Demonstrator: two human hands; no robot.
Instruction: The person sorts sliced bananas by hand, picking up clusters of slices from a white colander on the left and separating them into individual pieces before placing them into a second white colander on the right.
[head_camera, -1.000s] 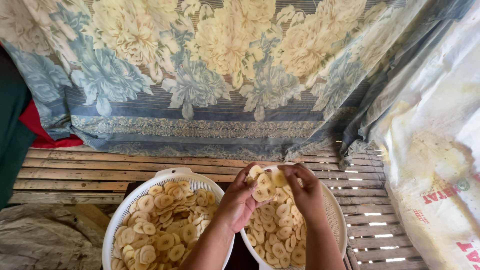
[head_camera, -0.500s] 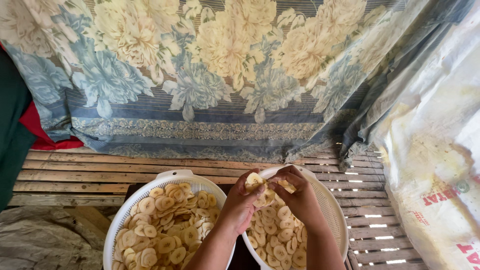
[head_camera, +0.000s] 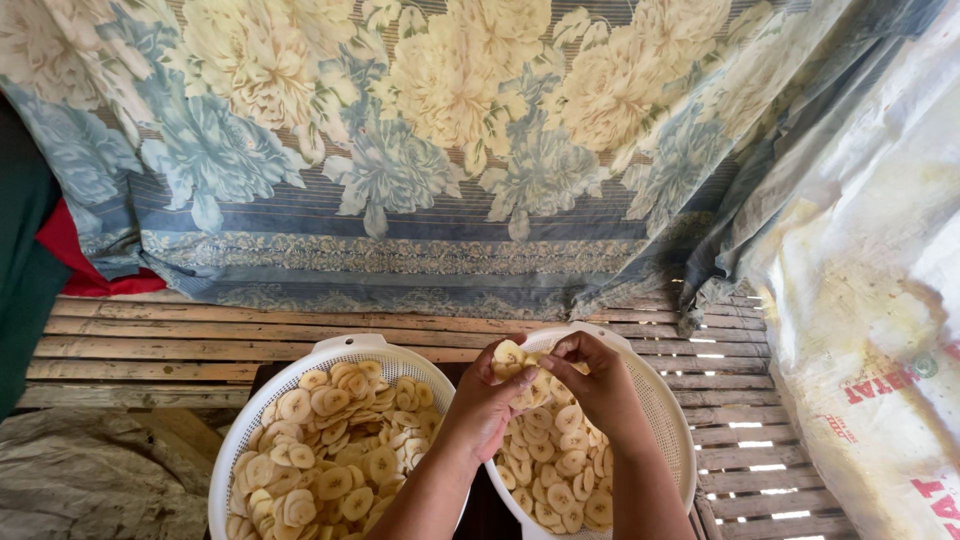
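A small clump of pale yellow banana slices (head_camera: 510, 358) sits pinched between the fingertips of both hands, raised a little above the right-hand white basket (head_camera: 672, 420). The left hand (head_camera: 487, 400) curls its fingers narrowly around the clump from below, while the right hand (head_camera: 598, 385) nips at it from the other side with thumb and forefinger close together, seemingly to pull stuck slices apart. Held there, any loosened slice would drop onto the heap of slices (head_camera: 555, 460) directly beneath the fingers. Just left of the fingers, a second white basket (head_camera: 262, 420) is piled fuller with slices. Both baskets rest on a slatted wooden platform (head_camera: 180, 345). Beyond the fingers hangs a flowered cloth (head_camera: 420, 150); to their right stands a big pale sack (head_camera: 870, 330).
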